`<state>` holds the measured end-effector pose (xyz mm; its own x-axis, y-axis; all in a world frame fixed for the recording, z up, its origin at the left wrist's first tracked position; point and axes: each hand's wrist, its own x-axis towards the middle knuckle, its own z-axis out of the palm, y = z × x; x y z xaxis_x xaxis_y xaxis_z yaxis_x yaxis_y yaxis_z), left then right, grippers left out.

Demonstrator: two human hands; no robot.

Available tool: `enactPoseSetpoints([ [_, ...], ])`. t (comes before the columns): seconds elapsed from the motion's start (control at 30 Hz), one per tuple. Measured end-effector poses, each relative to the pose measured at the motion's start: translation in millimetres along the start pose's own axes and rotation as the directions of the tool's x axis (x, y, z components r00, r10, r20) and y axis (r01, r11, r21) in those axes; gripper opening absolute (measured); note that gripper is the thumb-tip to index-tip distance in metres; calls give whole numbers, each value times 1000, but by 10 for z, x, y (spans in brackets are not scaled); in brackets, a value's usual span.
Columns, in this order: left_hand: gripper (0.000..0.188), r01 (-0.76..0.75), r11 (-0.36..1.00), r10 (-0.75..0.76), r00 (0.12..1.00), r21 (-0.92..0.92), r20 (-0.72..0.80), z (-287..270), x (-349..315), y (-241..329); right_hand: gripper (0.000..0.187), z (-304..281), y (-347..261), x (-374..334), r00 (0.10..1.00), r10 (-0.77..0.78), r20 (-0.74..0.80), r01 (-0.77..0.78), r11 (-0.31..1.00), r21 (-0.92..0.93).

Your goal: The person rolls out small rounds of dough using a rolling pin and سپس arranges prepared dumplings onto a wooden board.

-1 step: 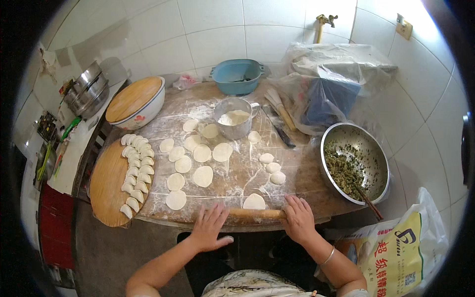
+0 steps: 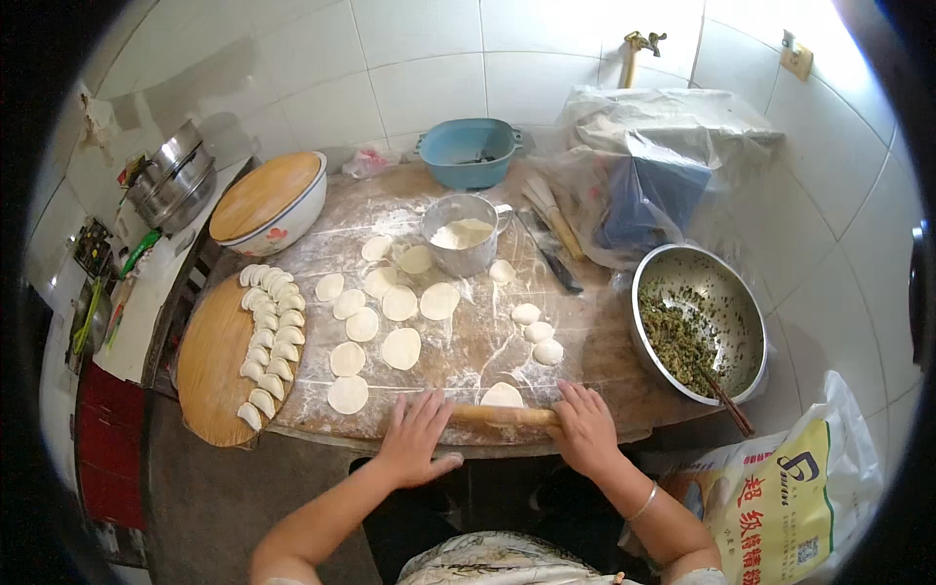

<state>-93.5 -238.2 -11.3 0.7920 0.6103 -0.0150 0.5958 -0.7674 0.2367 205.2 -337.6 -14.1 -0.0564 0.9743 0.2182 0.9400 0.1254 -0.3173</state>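
Note:
A floury wooden rolling pin point(image 2: 502, 415) lies crosswise at the table's near edge. My left hand point(image 2: 417, 441) rests over its left end, fingers stretched forward and thumb out to the side. On the right end lies my right hand point(image 2: 585, 429), its fingers also extended over the wood. Neither hand wraps round the pin. A dough wrapper point(image 2: 502, 395) shows just beyond the pin, its near part hidden. Several round wrappers point(image 2: 401, 348) are spread left of centre. Small flattened dough pieces point(image 2: 548, 351) sit to the right.
Folded dumplings point(image 2: 285, 350) line a round wooden board point(image 2: 210, 356) at left. A metal bowl of chopped filling point(image 2: 648, 292) with chopsticks point(image 2: 731, 405) stands at right. Farther back are a flour container point(image 2: 456, 255), a knife point(image 2: 556, 263), a blue basin point(image 2: 468, 174) and a lidded bowl point(image 2: 302, 219).
The rolling pin and both hands have shifted slightly away from me, toward the wrapper. Other things stay where they were.

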Motion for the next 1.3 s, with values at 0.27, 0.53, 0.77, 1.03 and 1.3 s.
enactPoseSetpoints([
  [0.27,91,68,994,-75,994,90,73,15,278,-262,79,25,-175,297,971,138,195,-114,985,-132],
  [0.53,84,98,993,-99,995,66,0,-58,644,-387,86,266,160,621,957,289,-17,-289,949,-127],
  [0.77,92,-39,991,32,998,126,57,-18,-16,-292,86,-7,-244,17,983,91,158,-76,992,-103],
  [1.03,86,30,996,-35,998,83,57,-80,689,-470,82,119,-9,507,957,283,55,-283,959,-7],
  [1.3,81,-97,984,92,995,148,41,-106,430,-250,84,230,183,87,970,241,-24,-241,970,-20],
])
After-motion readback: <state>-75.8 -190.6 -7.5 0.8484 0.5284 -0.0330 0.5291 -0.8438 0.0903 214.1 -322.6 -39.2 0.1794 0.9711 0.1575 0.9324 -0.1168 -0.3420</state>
